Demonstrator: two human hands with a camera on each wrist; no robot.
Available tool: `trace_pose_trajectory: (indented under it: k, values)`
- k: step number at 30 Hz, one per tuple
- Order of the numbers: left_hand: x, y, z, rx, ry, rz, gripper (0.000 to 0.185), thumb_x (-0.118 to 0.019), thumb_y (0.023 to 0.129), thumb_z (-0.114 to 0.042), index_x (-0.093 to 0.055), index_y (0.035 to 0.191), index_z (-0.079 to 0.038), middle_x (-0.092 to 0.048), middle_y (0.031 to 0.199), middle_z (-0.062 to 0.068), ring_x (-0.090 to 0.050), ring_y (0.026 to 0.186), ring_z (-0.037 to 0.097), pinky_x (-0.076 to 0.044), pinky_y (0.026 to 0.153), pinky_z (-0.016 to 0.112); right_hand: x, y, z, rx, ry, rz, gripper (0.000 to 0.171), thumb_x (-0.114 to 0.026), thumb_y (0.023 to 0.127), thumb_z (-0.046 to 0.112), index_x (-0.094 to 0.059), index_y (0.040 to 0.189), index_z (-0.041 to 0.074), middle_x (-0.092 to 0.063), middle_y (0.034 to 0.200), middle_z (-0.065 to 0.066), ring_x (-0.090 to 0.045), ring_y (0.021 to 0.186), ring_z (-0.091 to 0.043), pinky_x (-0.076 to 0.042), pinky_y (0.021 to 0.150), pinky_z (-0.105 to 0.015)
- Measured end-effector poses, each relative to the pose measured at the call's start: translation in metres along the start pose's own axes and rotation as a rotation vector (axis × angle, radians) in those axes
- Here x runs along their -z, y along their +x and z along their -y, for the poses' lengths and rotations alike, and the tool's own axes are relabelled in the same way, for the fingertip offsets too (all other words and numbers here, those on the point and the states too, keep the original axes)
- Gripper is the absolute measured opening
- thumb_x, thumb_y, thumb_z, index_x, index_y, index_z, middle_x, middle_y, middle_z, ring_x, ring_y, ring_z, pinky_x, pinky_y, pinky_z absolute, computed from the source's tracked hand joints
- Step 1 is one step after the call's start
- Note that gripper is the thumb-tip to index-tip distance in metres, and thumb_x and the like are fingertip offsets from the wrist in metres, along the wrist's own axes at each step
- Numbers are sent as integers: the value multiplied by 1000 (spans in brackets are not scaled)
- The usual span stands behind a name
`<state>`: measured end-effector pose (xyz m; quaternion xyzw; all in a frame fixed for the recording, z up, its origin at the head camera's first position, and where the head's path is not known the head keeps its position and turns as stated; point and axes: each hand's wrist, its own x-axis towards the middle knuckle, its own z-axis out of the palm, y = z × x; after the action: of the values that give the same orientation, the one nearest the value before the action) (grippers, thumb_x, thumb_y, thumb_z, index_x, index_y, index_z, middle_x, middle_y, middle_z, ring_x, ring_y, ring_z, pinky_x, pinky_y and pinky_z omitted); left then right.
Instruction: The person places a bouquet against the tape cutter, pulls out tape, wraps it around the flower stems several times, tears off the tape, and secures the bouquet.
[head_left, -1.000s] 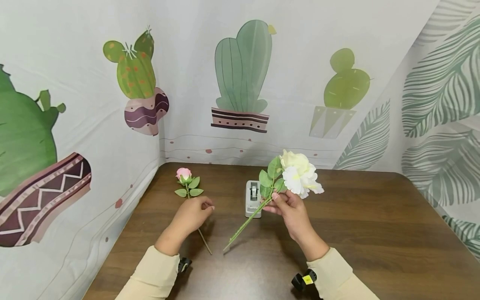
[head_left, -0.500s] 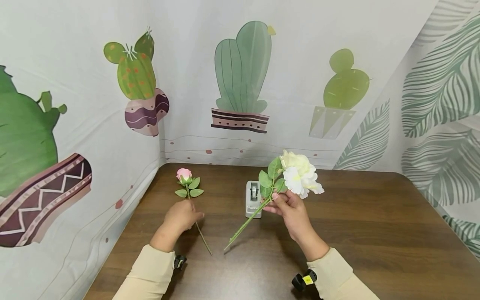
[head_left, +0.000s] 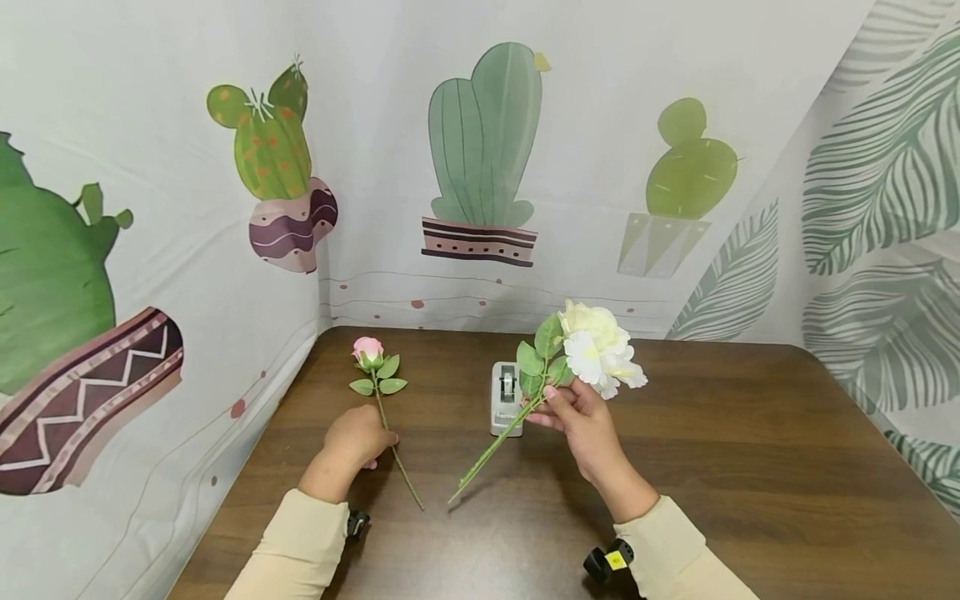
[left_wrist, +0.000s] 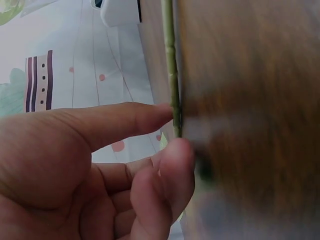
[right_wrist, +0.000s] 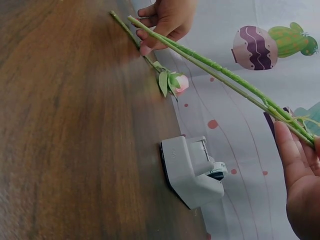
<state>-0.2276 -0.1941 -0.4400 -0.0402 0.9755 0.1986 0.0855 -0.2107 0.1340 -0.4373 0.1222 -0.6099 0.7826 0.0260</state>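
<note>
Left hand (head_left: 358, 437) now lower on rose stem (head_left: 396, 467)

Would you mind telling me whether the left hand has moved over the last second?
Yes. The left hand has slid left and toward the near table edge, away from the tape dispenser, and touches the pink rose's stem.

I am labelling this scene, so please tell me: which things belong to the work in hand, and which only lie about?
In hand:
- white artificial flower with green stem, held up by the right hand
- pink artificial rosebud, stem touched by the left hand

Lying about:
- grey plastic tape dispenser
- dark wooden table
</note>
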Motion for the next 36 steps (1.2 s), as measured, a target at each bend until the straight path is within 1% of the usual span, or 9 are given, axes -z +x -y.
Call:
trace_pose_trajectory:
  k: [6,10,13,16,19,22,28,30,36]
  values:
    - [1,-1,3,0,-19,9,25,-65,86,-13,-56,62,-11,-61,49,5,-61,41,13,-47,47,26,-1,1,0,4,-6,6,36,-55,103,9,-48,129,-15,-73,99,-1,-74,89,-14,-62,83,-38]
    - [0,-1,4,-2,-71,21,23,-60,87,-8,-57,64,-8,-63,50,7,-61,39,12,-50,43,25,-2,1,0,4,-8,8,36,-55,103,9,-48,129,-15,-73,98,-1,-74,88,-14,-62,82,-37]
    - [-1,0,4,1,-104,31,22,-59,88,-6,-59,67,-5,-64,49,8,-61,38,12,-51,42,24,-2,1,0,5,-9,6,36,-55,103,8,-48,129,-15,-73,98,1,-74,88,-14,-62,82,-37]
    - [-1,0,4,8,-110,30,20,-58,87,-5,-60,68,-3,-63,49,8,-61,38,12,-51,42,24,-2,1,0,9,-10,8,35,-55,103,8,-48,129,-15,-73,98,2,-74,88,-14,-62,82,-38]
    - [-1,1,4,9,-93,24,18,-57,87,-4,-60,69,-3,-63,50,8,-60,38,12,-50,41,24,-2,1,-1,16,-11,12,36,-55,103,8,-48,129,-15,-73,98,2,-74,88,-14,-62,81,-38]
    - [0,0,3,2,-46,17,19,-57,87,-5,-60,68,-5,-62,50,7,-59,38,12,-50,43,26,-2,1,-1,20,-11,16,36,-55,103,8,-47,129,-15,-73,98,3,-74,88,-13,-62,81,-37]
    - [3,-2,3,-29,96,-18,15,-59,80,-8,-61,66,-8,-62,62,8,-59,56,23,-47,51,36,-1,0,-3,23,-24,12,36,-56,103,10,-48,129,-14,-73,98,3,-74,88,-13,-62,80,-37]
    - [2,-2,3,-28,100,-21,13,-59,79,-7,-61,66,-8,-62,64,8,-59,56,23,-47,51,36,-1,0,-3,26,-28,10,36,-57,103,11,-49,129,-13,-73,98,2,-74,88,-13,-62,80,-37]
    - [1,0,3,-5,60,1,15,-59,81,-8,-60,66,-8,-61,55,6,-59,43,18,-45,45,30,-1,1,-2,16,-24,-1,36,-57,103,11,-49,128,-12,-73,98,1,-74,88,-13,-62,80,-37]
